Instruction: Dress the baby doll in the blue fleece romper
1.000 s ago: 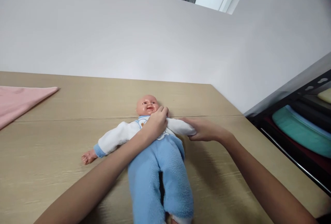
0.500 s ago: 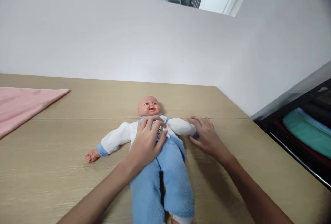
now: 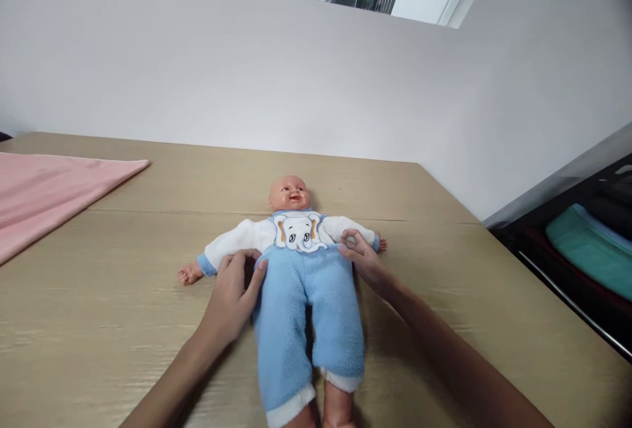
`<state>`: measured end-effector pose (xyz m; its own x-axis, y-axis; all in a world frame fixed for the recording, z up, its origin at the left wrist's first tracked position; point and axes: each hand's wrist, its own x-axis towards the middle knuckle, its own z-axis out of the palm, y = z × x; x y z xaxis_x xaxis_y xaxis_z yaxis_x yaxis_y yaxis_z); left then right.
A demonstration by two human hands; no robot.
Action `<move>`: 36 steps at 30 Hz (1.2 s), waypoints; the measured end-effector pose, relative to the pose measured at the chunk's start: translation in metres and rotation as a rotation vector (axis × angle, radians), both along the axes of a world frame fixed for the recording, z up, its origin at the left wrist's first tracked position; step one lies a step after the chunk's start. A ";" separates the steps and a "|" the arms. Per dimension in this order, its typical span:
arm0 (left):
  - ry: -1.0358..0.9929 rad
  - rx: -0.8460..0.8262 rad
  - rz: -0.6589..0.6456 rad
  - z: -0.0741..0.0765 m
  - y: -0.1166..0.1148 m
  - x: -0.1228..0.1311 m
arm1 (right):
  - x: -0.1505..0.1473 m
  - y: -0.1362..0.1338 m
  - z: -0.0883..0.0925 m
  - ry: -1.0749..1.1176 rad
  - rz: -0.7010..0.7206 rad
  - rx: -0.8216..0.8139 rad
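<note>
A baby doll (image 3: 289, 193) lies on its back, arms spread, head toward the wall. It wears a white top (image 3: 240, 238) with blue cuffs, an elephant face on the chest, and fuzzy blue pants (image 3: 309, 290) with white hems. At the waist's left side, my left hand (image 3: 233, 294) has its thumb on the pants and its curled fingers at the side, partly hidden. Across from it, my right hand (image 3: 364, 259) pinches the pants' waist edge between thumb and bent fingers. The doll's feet are cut off by the frame's bottom edge.
A pink cloth (image 3: 59, 191) lies flat on the left of the wooden table (image 3: 118, 322). Behind the table rises a white wall (image 3: 257, 85). Beyond the right edge, a dark rack (image 3: 513, 243) holds a folded green cloth (image 3: 587, 243).
My left hand has moved from the doll's chest down to the left side of its waist. My right hand has left the doll's sleeve cuff and moved inward to the waist. The elephant face is uncovered.
</note>
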<state>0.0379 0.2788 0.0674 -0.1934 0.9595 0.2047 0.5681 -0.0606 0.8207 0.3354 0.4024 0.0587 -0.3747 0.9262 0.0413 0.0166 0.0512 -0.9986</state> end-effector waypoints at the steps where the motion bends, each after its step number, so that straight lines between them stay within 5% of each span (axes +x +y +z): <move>1: -0.005 -0.039 -0.009 0.001 0.001 -0.001 | -0.001 0.002 0.001 -0.002 0.011 -0.001; 10: -0.557 -0.145 -0.115 0.008 0.009 -0.008 | -0.010 -0.012 -0.003 0.072 -0.122 0.014; 16: -0.526 -0.161 -0.084 0.003 0.016 -0.014 | -0.012 -0.003 -0.007 0.018 -0.189 0.081; 20: -0.405 -0.106 -0.051 -0.002 0.026 -0.015 | -0.017 -0.007 -0.003 -0.090 -0.377 0.201; 23: -0.160 0.003 0.034 0.003 0.012 -0.006 | -0.016 -0.046 0.009 -0.215 -0.510 0.290; 25: 0.045 0.118 0.086 0.012 -0.015 0.008 | -0.011 -0.091 0.019 -0.370 -0.456 0.348; 30: 0.326 0.302 -0.202 0.038 -0.097 0.058 | 0.008 -0.200 0.030 -0.502 -0.326 0.377; 33: 0.404 0.316 -0.348 0.037 -0.115 0.077 | 0.016 -0.228 0.025 -0.486 -0.326 0.412; 36: 0.489 0.264 -0.351 0.027 -0.110 0.082 | 0.020 -0.232 0.016 -0.527 -0.311 0.509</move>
<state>0.1199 0.1689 0.0947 0.2971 0.8542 0.4266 0.7817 -0.4742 0.4050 0.3555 0.1703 0.0746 -0.1904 0.9067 0.3763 0.5690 0.4143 -0.7104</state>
